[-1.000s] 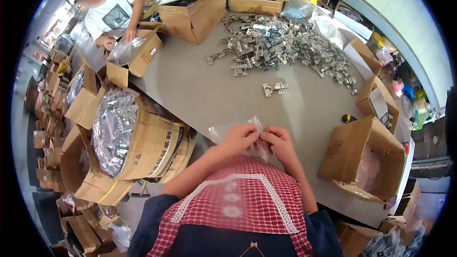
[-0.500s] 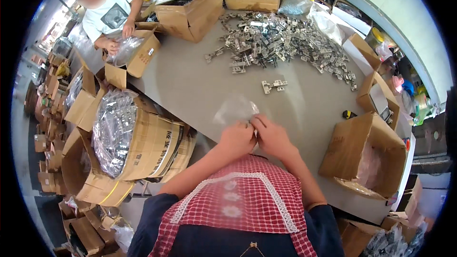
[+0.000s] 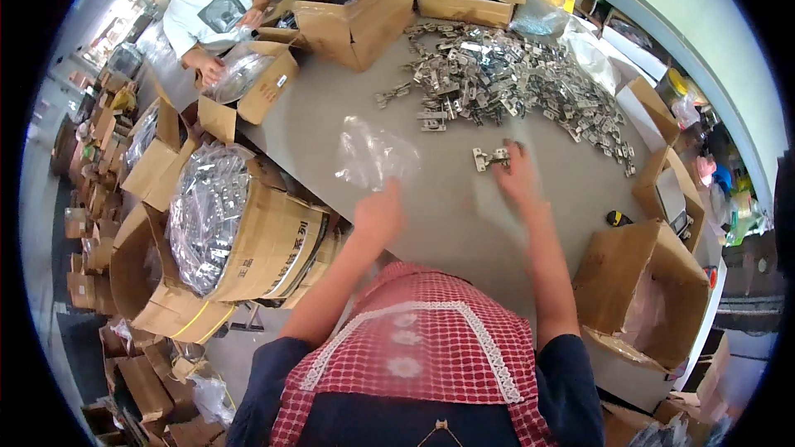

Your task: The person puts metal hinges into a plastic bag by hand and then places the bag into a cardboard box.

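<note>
A clear plastic bag spreads over the table beyond my left hand, pinched at its near edge by closed fingers. To the right, my right hand has its fingers around one end of a single metal cabinet hinge, which sits apart from the others. Beyond both hands lies a big heap of similar metal hinges. Whether the single hinge is lifted off the grey table I cannot tell.
An open cardboard box stands at the right, near a small black and yellow tool. At the left, a carton holds bagged metal parts. Across the table, a person handles a carton with plastic.
My hands have parted. The left moved left with the plastic bag, which is now spread out further; the right reached forward and right to the single hinge. The whole view shifted slightly.
</note>
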A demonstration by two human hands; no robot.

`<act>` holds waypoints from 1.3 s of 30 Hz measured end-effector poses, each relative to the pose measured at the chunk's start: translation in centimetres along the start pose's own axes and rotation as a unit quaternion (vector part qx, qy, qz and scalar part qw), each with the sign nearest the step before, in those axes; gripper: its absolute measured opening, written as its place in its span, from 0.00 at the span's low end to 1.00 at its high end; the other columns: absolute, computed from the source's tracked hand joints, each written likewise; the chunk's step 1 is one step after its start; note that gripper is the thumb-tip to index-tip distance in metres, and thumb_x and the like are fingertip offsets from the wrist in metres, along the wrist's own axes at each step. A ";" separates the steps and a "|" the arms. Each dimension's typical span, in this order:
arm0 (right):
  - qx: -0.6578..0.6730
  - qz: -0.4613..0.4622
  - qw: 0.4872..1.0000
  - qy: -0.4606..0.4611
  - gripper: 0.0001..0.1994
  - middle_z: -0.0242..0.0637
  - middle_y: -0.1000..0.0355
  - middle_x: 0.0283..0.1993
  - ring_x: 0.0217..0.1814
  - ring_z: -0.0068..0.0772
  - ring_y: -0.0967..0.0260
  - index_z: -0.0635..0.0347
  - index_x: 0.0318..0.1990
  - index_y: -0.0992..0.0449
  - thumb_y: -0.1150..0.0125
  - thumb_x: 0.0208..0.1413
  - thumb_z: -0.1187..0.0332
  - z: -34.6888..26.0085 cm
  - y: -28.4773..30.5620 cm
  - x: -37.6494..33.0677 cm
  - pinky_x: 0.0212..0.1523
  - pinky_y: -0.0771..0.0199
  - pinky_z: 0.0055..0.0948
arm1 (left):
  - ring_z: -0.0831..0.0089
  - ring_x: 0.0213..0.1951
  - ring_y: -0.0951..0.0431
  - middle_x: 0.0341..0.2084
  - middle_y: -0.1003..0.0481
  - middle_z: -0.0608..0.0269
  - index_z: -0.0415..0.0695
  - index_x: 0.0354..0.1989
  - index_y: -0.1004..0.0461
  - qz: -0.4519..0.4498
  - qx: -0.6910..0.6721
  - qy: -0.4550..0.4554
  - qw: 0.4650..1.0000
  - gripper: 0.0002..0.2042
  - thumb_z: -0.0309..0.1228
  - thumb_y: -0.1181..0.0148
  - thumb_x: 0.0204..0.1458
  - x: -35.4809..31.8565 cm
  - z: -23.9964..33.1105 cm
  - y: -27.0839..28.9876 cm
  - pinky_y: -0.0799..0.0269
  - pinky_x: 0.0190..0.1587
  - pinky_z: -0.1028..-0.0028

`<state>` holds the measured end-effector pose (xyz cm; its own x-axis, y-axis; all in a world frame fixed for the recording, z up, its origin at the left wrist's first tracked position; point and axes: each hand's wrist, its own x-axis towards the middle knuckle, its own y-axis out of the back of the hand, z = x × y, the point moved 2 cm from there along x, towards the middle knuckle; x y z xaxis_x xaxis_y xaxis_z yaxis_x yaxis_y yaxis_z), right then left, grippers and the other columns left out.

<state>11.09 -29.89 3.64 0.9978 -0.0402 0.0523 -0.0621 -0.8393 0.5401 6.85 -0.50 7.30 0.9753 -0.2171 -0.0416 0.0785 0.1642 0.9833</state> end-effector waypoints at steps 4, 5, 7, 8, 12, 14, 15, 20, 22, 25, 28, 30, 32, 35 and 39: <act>-0.381 0.100 0.916 0.074 0.21 0.48 0.30 0.44 0.43 0.50 0.28 0.60 0.52 0.30 0.40 0.51 0.66 5.2 0.8 1.2 0.44 0.27 0.44 | 0.49 0.25 0.22 0.20 0.24 0.47 0.42 0.49 0.35 0.028 0.004 -0.013 1.000 0.17 0.26 0.51 0.48 0.9 -1.1 -1.7 0.28 0.28 0.54; -0.406 0.071 0.906 0.095 0.20 0.47 0.30 0.41 0.45 0.53 0.29 0.60 0.52 0.30 0.40 0.51 0.65 5.4 0.5 1.0 0.45 0.27 0.45 | 0.48 0.26 0.22 0.19 0.25 0.48 0.46 0.49 0.34 0.048 -0.004 -0.020 0.999 0.17 0.23 0.51 0.48 1.0 -1.4 -2.1 0.29 0.28 0.53; -0.383 0.052 0.920 0.063 0.18 0.47 0.29 0.37 0.42 0.52 0.28 0.60 0.49 0.28 0.40 0.51 0.64 5.6 -0.3 0.1 0.43 0.27 0.45 | 0.48 0.27 0.22 0.20 0.25 0.48 0.46 0.49 0.33 0.033 -0.006 -0.013 0.999 0.18 0.23 0.51 0.47 1.1 -1.7 -3.0 0.29 0.29 0.53; -0.361 0.029 0.931 0.031 0.17 0.46 0.28 0.33 0.40 0.51 0.27 0.61 0.47 0.27 0.40 0.51 0.63 5.5 -0.9 -0.6 0.41 0.27 0.45 | 0.48 0.28 0.22 0.21 0.24 0.48 0.46 0.50 0.33 0.015 -0.010 -0.002 1.000 0.19 0.24 0.50 0.47 0.9 -1.6 -3.5 0.29 0.31 0.53; -0.270 -0.037 0.961 -0.057 0.14 0.46 0.27 0.27 0.32 0.47 0.27 0.61 0.37 0.25 0.38 0.49 0.60 3.6 -3.2 -4.6 0.35 0.28 0.45 | 0.48 0.27 0.23 0.22 0.24 0.48 0.46 0.50 0.33 0.029 -0.039 -0.008 0.999 0.19 0.24 0.50 0.46 0.5 -1.3 -4.7 0.30 0.31 0.52; -0.060 -0.001 0.996 -0.065 0.15 0.44 0.28 0.21 0.26 0.43 0.28 0.62 0.29 0.25 0.37 0.46 0.57 1.0 -3.4 -6.9 0.29 0.29 0.42 | 0.49 0.28 0.22 0.22 0.24 0.49 0.46 0.49 0.33 0.000 -0.038 -0.015 0.999 0.19 0.25 0.49 0.46 0.6 -1.4 -5.4 0.29 0.31 0.53; -0.060 -0.004 0.996 -0.066 0.15 0.44 0.28 0.21 0.26 0.43 0.28 0.62 0.29 0.25 0.37 0.46 0.57 -0.5 -3.4 -7.7 0.29 0.29 0.42 | 0.49 0.28 0.22 0.22 0.24 0.49 0.46 0.49 0.33 -0.001 -0.038 -0.013 0.999 0.19 0.25 0.49 0.46 0.5 -1.4 -5.6 0.29 0.31 0.53; -0.069 -0.015 0.992 0.103 0.12 0.37 0.29 0.23 0.25 0.38 0.29 0.58 0.28 0.24 0.35 0.43 0.59 -4.7 -4.3 -10.0 0.26 0.31 0.34 | 0.52 0.30 0.22 0.23 0.24 0.48 0.45 0.45 0.32 0.015 -0.049 -0.039 0.998 0.16 0.26 0.47 0.45 0.1 -1.0 -5.9 0.28 0.31 0.55; -0.106 -0.011 0.985 0.137 0.11 0.36 0.29 0.24 0.24 0.37 0.30 0.57 0.30 0.24 0.35 0.42 0.61 -5.2 -4.8 -10.1 0.25 0.31 0.34 | 0.52 0.30 0.22 0.24 0.24 0.48 0.45 0.44 0.32 -0.011 -0.021 -0.044 0.999 0.15 0.27 0.47 0.45 0.0 0.0 -5.5 0.28 0.31 0.56; -0.182 0.016 0.969 0.169 0.10 0.37 0.30 0.25 0.25 0.42 0.30 0.56 0.28 0.26 0.35 0.41 0.61 -5.4 -5.4 -9.9 0.25 0.30 0.38 | 0.53 0.29 0.22 0.25 0.24 0.50 0.45 0.41 0.32 0.004 0.001 -0.063 0.998 0.13 0.27 0.46 0.45 -0.9 1.8 -4.4 0.26 0.29 0.57; -0.217 0.061 0.961 0.162 0.10 0.37 0.30 0.25 0.27 0.43 0.28 0.55 0.28 0.28 0.36 0.43 0.61 -5.1 -6.4 -10.0 0.25 0.29 0.40 | 0.55 0.29 0.22 0.24 0.24 0.53 0.42 0.40 0.32 0.053 0.003 -0.095 0.994 0.12 0.28 0.46 0.44 -1.6 2.8 -5.1 0.25 0.28 0.60; -0.241 0.089 0.955 0.149 0.12 0.37 0.29 0.25 0.26 0.43 0.28 0.55 0.28 0.28 0.35 0.45 0.59 -4.6 -7.4 -10.3 0.24 0.30 0.40 | 0.56 0.29 0.22 0.24 0.24 0.54 0.41 0.39 0.32 0.063 0.010 -0.109 0.992 0.13 0.28 0.45 0.44 -2.1 3.4 -5.9 0.25 0.28 0.62; -0.256 0.098 0.951 0.144 0.12 0.37 0.29 0.25 0.26 0.43 0.28 0.55 0.28 0.28 0.35 0.46 0.58 -3.9 -8.6 -10.6 0.23 0.30 0.41 | 0.57 0.29 0.22 0.23 0.25 0.55 0.39 0.41 0.33 0.103 -0.030 -0.171 0.979 0.15 0.28 0.44 0.43 -2.6 4.7 -5.7 0.25 0.27 0.63; -0.269 0.098 0.949 0.135 0.12 0.37 0.29 0.25 0.25 0.44 0.29 0.54 0.29 0.28 0.37 0.49 0.57 -2.4 -9.9 -10.7 0.23 0.30 0.41 | 0.57 0.27 0.22 0.23 0.25 0.54 0.39 0.43 0.34 0.104 -0.076 -0.172 0.977 0.17 0.30 0.43 0.44 -2.6 4.9 -6.8 0.25 0.25 0.61; -0.231 0.002 0.963 0.137 0.09 0.39 0.27 0.31 0.30 0.45 0.27 0.57 0.33 0.27 0.42 0.51 0.62 -0.6 -10.9 -10.7 0.27 0.27 0.43 | 0.55 0.24 0.22 0.22 0.24 0.53 0.40 0.45 0.35 0.045 -0.106 -0.106 0.988 0.17 0.31 0.43 0.46 -2.4 4.4 -8.1 0.26 0.24 0.60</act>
<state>1.04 -19.98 -2.32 0.9585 0.1545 0.2396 -0.1317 -0.5056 0.8527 2.98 -5.56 0.26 0.9172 -0.3845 0.1049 0.0562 0.3854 0.9210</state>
